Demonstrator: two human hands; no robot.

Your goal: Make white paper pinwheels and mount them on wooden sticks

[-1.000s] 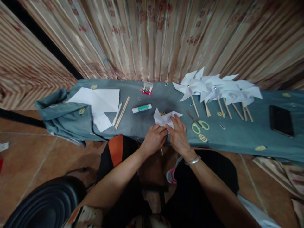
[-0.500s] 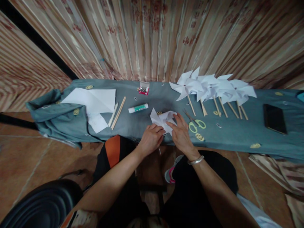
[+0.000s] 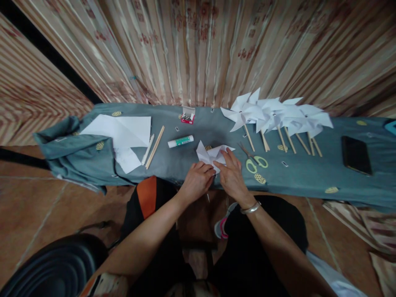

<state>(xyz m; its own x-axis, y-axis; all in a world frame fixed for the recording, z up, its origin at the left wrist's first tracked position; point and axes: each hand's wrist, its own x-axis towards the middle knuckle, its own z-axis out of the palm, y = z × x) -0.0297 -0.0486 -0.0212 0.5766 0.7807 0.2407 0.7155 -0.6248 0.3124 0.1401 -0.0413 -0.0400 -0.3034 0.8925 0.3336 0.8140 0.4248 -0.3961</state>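
Two hands [image 3: 197, 180] [image 3: 232, 175] angle inward, both touching the folded white paper [image 3: 210, 156].

The folded paper piece [image 3: 209, 156] is plain white, creased into angled flaps and only partly flattened. It lies just left of the green-handled scissors [image 3: 251, 155], one pointed corner reaching toward their blades, another jutting up on the far side from them; its near part is partly hidden.

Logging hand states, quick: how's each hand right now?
Left hand: closed on the folded paper.
Right hand: touching the same paper; whether gripping, can't tell.
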